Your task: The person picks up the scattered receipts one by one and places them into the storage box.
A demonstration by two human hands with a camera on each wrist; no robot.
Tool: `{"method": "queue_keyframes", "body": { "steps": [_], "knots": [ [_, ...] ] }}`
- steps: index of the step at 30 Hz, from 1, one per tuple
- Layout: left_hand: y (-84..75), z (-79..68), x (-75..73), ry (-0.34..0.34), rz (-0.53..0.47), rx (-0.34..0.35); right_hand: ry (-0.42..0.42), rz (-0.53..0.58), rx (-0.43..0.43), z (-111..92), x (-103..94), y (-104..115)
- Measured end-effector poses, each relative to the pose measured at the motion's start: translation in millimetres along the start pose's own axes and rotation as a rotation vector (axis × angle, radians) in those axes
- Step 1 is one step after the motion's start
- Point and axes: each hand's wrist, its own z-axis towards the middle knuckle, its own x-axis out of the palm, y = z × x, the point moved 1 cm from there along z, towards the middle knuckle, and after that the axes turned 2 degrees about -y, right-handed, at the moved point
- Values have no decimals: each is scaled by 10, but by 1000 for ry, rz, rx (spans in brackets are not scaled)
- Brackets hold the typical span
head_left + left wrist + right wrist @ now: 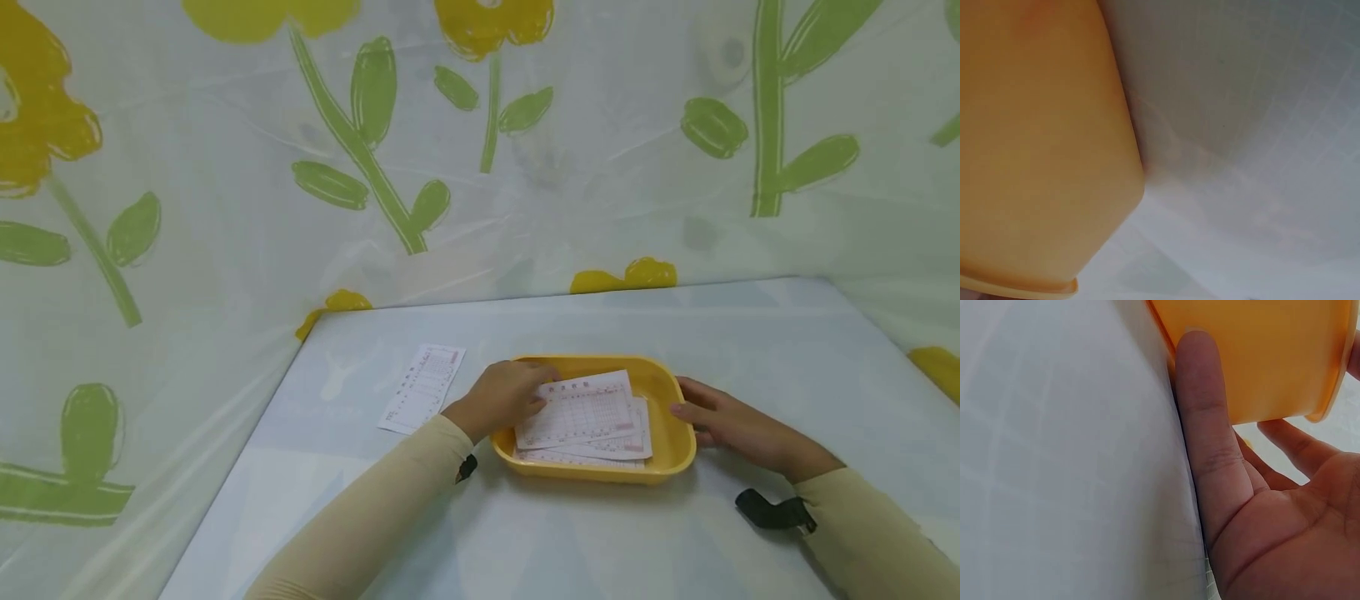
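A yellow plastic tray (678,442) with rounded corners holds several printed paper forms. The uppermost form (588,408) has a red-lined grid and lies at a slant over the others. My left hand (501,396) reaches over the tray's left rim and pinches this form at its left edge, thumb towards me. At the right end, my right hand (738,425) grips the tray, its thumb at the rim. In the right wrist view, a finger (1204,406) lies along the tray's outer wall (1266,362), low by the table.
Another printed form (423,387) lies flat on the table left of the tray. The pale table (480,542) meets a hanging sheet (600,192) with yellow flowers along its back and sides. Black straps (776,510) show at the sleeves.
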Motion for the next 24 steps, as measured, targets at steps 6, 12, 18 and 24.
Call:
{"method": "queue_keyframes", "body": {
  "steps": [6, 12, 18, 24],
  "knots": [
    [-17, -6, -19, 38, 24, -22, -3, 5, 20, 13, 18, -22],
    [-39, -9, -12, 53, 65, -29, -17, -24, 1, 18, 7, 9],
    [46, -140, -74, -147, 20, 17, -13, -38, 17, 22, 7, 7],
    [413, -385, -157, -372, -86, -146, -4, -40, 29, 36, 9, -21]
  ]
}}
